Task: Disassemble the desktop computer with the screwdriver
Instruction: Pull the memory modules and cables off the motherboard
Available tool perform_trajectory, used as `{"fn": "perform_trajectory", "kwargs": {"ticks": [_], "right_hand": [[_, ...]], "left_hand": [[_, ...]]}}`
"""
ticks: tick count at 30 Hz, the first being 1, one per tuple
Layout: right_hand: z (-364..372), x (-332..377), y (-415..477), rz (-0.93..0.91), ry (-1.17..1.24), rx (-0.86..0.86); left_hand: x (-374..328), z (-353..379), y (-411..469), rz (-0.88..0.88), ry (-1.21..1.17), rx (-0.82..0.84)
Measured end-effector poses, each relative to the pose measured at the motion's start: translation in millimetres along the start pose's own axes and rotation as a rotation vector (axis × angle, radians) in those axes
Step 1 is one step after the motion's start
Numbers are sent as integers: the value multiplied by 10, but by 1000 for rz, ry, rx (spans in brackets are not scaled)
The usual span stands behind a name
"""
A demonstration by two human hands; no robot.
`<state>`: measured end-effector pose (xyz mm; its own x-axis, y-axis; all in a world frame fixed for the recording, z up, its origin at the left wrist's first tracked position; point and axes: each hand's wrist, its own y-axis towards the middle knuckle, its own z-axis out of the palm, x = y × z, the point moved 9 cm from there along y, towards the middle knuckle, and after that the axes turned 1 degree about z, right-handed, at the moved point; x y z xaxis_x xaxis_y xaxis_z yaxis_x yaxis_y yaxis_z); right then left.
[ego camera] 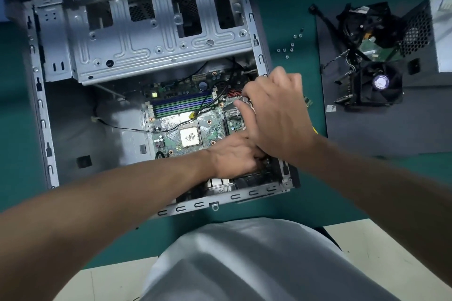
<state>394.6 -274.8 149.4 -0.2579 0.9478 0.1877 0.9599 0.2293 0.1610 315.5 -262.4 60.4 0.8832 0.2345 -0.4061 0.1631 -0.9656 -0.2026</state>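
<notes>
Centre-right, the right hand [274, 115] is curled and the left hand [234, 154] tucked beneath; what either grips cannot be told. The green motherboard [210, 127] in the grey steel case [41, 110] looks thin and brittle: lift by edges.

The desktop computer case [151, 56] is lying open on the green mat [305, 203]; its motherboard [210, 120] is sitting inside, bare processor [188, 137] showing.

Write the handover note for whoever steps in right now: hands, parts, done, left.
Left hand: fingers down at the motherboard's near right corner, grip hidden.
Right hand: curled above the board; what it holds is unclear, and the screwdriver is not plainly seen.
Done: cooler fan, power supply and screws lie right of the case.
Left: motherboard and memory sticks, both in the case.
</notes>
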Motion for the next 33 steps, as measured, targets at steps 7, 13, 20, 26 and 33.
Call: {"fn": "perform_trajectory", "kwargs": {"ticks": [7, 13, 20, 26, 33], "right_hand": [[-23, 3, -23, -23, 31, -81], [-64, 1, -42, -37, 77, -139], [-159, -210, -93, 173, 480, -173], [-18, -661, -318, 882, 1468, -299], [181, -637, -357, 1221, 2455, -217]], "left_hand": [[-81, -92, 32, 30, 72, 27], [-106, -240, 21, -13, 138, -70], [395, -414, -435, -485, -218, -287], [544, -1044, -996, -943, -637, -997], [314, -1444, -140, -842, -471, -997]]}}
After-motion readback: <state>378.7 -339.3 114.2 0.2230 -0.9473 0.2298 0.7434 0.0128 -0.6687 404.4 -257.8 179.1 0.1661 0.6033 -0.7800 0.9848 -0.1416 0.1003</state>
